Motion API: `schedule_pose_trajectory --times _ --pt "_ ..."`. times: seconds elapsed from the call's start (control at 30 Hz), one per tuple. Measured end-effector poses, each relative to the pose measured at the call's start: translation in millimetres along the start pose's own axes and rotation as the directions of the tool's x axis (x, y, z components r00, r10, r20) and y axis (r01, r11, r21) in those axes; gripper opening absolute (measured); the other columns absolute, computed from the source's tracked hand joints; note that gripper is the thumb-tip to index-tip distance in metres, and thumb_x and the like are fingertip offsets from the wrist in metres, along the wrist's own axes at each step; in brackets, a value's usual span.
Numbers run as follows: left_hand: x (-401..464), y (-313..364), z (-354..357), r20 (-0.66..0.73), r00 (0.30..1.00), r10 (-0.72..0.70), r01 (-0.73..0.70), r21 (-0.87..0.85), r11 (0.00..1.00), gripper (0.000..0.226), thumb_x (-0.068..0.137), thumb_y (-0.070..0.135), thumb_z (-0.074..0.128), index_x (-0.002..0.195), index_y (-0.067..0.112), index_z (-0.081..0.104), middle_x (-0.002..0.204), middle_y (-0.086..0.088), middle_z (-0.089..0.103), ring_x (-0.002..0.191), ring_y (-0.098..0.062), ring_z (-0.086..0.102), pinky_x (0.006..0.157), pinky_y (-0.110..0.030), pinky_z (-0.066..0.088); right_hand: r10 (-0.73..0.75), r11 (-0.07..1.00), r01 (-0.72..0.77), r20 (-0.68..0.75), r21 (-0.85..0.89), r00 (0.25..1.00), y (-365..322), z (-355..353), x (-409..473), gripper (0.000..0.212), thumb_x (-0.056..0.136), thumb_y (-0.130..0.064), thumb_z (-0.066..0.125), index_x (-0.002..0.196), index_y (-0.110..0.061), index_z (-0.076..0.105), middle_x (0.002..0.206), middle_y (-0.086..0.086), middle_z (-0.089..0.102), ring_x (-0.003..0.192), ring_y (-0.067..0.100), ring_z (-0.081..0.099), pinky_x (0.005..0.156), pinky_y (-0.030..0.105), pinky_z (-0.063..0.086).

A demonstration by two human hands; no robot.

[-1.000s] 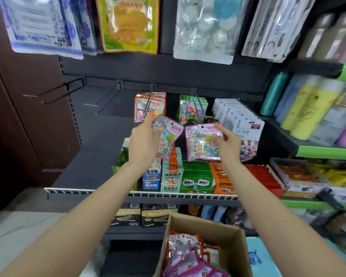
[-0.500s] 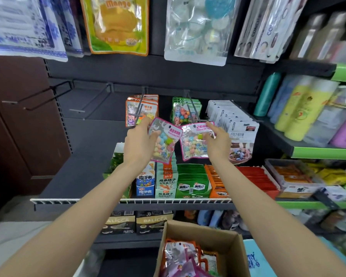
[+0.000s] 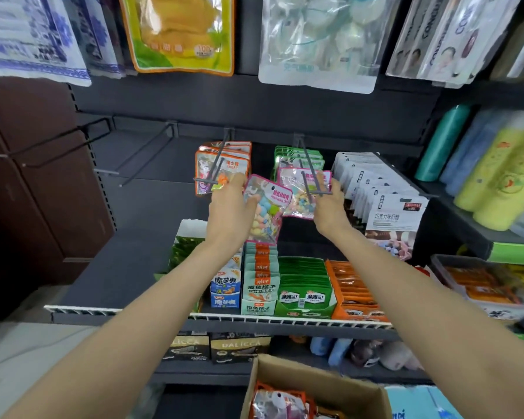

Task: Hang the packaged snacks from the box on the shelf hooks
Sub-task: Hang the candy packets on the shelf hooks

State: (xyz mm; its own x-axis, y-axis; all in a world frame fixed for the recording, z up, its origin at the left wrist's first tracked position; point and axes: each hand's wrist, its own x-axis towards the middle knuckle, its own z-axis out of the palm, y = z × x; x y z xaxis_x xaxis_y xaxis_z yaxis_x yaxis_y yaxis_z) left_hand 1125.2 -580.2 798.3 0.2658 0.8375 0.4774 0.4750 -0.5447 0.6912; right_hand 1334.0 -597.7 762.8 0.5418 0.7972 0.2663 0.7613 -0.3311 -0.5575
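Observation:
My left hand [image 3: 229, 211] grips a pink-edged candy packet [image 3: 265, 210] by its left side, tilted, just below the hook [image 3: 214, 164] that carries orange packets [image 3: 224, 163]. My right hand [image 3: 330, 207] holds a second pink-edged candy packet [image 3: 297, 192] up at the front end of the neighbouring hook [image 3: 310, 173], in front of green packets [image 3: 297, 154]. Whether that packet sits on the hook I cannot tell. The cardboard box [image 3: 339, 385] with more pink and orange packets [image 3: 280, 403] stands at the bottom of the view.
Two bare hooks [image 3: 146, 155] jut out to the left. White pouches [image 3: 384, 198] hang on the right. Boxed snacks [image 3: 288, 282] fill the shelf below behind a white wire rail [image 3: 254, 320]. Bottles [image 3: 493, 173] line a green-edged side shelf. Large bags [image 3: 315, 40] hang above.
Both hands rose and moved closer to the hooks. The right hand's packet went from level with the left one up to the tip of the green packets' hook.

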Motion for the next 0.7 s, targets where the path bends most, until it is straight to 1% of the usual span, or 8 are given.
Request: schedule_pose_trajectory --times 0.13,0.27,0.33,0.43,0.5,0.57,0.63,0.7 --pt "9.0 -8.1 11.3 0.005 1.0 -0.002 0.002 0.009 1.0 0.013 0.093 0.017 0.056 0.095 0.014 0.043 0.06 0.004 0.037 0.055 -0.014 0.035 0.051 -0.029 0.025 -0.139 0.982 0.125 -0.095 -0.144 0.986 -3.0 3.6 31.6 0.045 0.102 -0.025 0.033 0.145 -0.02 0.022 0.143 0.012 0.028 0.13 0.026 0.036 0.101 0.032 0.029" --pt "14.6 -10.8 17.4 0.009 1.0 -0.018 0.018 0.021 1.0 0.016 0.093 0.018 0.057 0.09 0.015 0.041 0.06 0.005 0.037 0.052 -0.01 0.034 0.049 -0.027 0.024 -0.109 0.993 0.104 -0.125 -0.048 0.986 -1.2 5.4 45.7 0.055 0.098 -0.046 0.036 0.146 -0.025 0.019 0.147 0.007 0.028 0.13 0.025 0.038 0.098 0.039 0.04" --pt "15.2 -12.3 19.5 0.02 0.999 -0.038 0.038 0.007 0.999 0.018 0.092 0.019 0.058 0.086 0.01 0.045 0.059 0.003 0.039 0.053 -0.009 0.034 0.047 -0.024 0.025 -0.138 0.99 0.137 -0.106 -0.013 0.985 4.1 6.7 39.6 0.059 0.098 -0.038 0.044 0.148 -0.025 0.016 0.152 0.008 0.023 0.133 0.025 0.036 0.098 0.039 0.042" --pt "12.7 -16.2 21.6 0.068 0.996 -0.065 0.068 -0.051 0.996 0.018 0.089 0.024 0.062 0.086 0.009 0.053 0.068 -0.005 0.053 0.058 -0.014 0.042 0.049 -0.017 0.031 -0.189 0.982 0.188 -0.02 -0.021 0.982 3.2 -4.6 10.5 0.057 0.094 -0.009 0.051 0.146 -0.011 0.027 0.153 0.017 0.019 0.139 0.029 0.026 0.112 0.031 0.023" --pt "8.7 -19.6 23.9 0.137 0.988 -0.077 0.091 -0.101 0.991 0.019 0.087 0.026 0.065 0.082 0.013 0.053 0.076 -0.008 0.06 0.066 -0.019 0.051 0.056 -0.017 0.037 -0.14 0.985 0.139 0.004 0.099 0.99 4.8 -11.8 -9.0 0.043 0.095 -0.009 0.051 0.137 -0.008 0.043 0.14 0.015 0.041 0.127 0.025 0.043 0.103 0.029 0.034" --pt "1.1 -20.6 26.0 0.221 0.971 -0.093 0.133 -0.172 0.976 0.02 0.084 0.027 0.068 0.083 0.012 0.055 0.082 -0.009 0.065 0.075 -0.025 0.06 0.069 -0.03 0.049 -0.108 0.954 0.09 0.051 0.286 0.993 3.2 -18.0 -33.7 0.029 0.097 -0.015 0.048 0.125 -0.011 0.055 0.119 0.008 0.059 0.106 0.02 0.058 0.09 0.033 0.049" --pt "-9.0 -17.2 26.0 0.289 0.951 -0.112 0.2 -0.294 0.935 0.018 0.084 0.023 0.069 0.09 0.009 0.059 0.088 -0.01 0.069 0.084 -0.027 0.066 0.076 -0.042 0.055 -0.066 0.865 0.013 0.087 0.502 0.994 1.9 -24.2 -57.6 0.024 0.099 -0.018 0.044 0.115 -0.012 0.06 0.108 0.005 0.065 0.093 0.014 0.062 0.078 0.028 0.055" --pt "-19.9 -11.2 26.1 0.341 0.934 -0.111 0.252 -0.403 0.88 0.015 0.085 0.017 0.068 0.095 0.009 0.059 0.093 -0.01 0.07 0.089 -0.028 0.068 0.077 -0.042 0.057 -0.032 0.798 -0.004 0.049 0.602 0.998 2.8 -29.3 -76.6 0.023 0.097 -0.018 0.047 0.115 -0.014 0.061 0.105 0.005 0.067 0.092 0.014 0.064 0.072 0.022 0.055"
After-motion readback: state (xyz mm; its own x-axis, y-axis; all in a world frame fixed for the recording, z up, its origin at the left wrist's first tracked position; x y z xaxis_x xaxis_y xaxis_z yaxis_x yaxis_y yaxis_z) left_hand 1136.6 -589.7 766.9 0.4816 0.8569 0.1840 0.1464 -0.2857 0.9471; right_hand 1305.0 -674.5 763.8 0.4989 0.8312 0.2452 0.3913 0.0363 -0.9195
